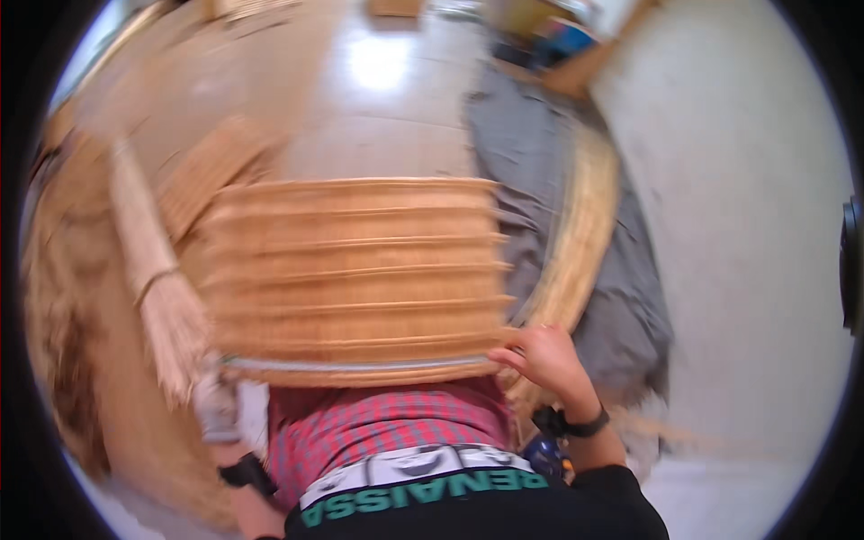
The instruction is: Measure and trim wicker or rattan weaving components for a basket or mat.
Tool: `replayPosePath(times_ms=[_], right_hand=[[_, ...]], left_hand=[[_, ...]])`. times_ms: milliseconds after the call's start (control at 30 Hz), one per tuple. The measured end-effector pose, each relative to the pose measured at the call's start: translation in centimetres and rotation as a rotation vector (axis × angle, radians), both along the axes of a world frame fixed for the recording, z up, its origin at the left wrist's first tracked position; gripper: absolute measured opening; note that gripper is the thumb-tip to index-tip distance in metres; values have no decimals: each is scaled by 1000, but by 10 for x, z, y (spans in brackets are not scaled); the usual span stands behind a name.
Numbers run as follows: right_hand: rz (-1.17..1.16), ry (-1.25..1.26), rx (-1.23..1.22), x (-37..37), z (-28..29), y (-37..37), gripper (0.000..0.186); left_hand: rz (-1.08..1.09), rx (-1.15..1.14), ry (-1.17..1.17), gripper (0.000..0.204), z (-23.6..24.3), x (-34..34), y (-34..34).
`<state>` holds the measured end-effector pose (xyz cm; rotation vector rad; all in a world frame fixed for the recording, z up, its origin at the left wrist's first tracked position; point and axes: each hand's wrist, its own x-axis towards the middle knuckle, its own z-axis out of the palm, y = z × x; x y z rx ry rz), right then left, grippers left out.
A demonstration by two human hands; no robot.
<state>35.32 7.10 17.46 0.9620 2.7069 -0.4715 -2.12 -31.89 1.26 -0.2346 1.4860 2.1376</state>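
Observation:
A ridged panel of woven tan strips (351,288) lies across my lap over red checked fabric (387,418), with a pale grey band along its near edge. My left hand (216,400), in a light glove, is closed at the panel's near left corner; its fingertips are blurred. My right hand (535,360), bare, grips the near right edge with thumb and fingers. A dark band circles each wrist.
A pale fibre bundle (153,270) and flat woven pieces (202,171) lie at left on brown material (67,306). At right, long straw-coloured strips (576,234) rest on grey cloth (513,126) beside a white surface (738,252). A box (394,11) stands at the back.

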Motion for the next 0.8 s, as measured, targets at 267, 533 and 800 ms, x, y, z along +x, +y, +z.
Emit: replayPosePath(times_ms=[267,533,800], right_hand=[[-152,144,13,53,-23,23,46],[-123,355,40,48,-74,30,48],[-119,356,-46,28,-77,33,38]], left_hand=[[-42,-191,-61,19,-56,-81,-71],[19,-354,-138,16,-57,-78,-81],[141,-347,-41,15,-26,-56,-58]])
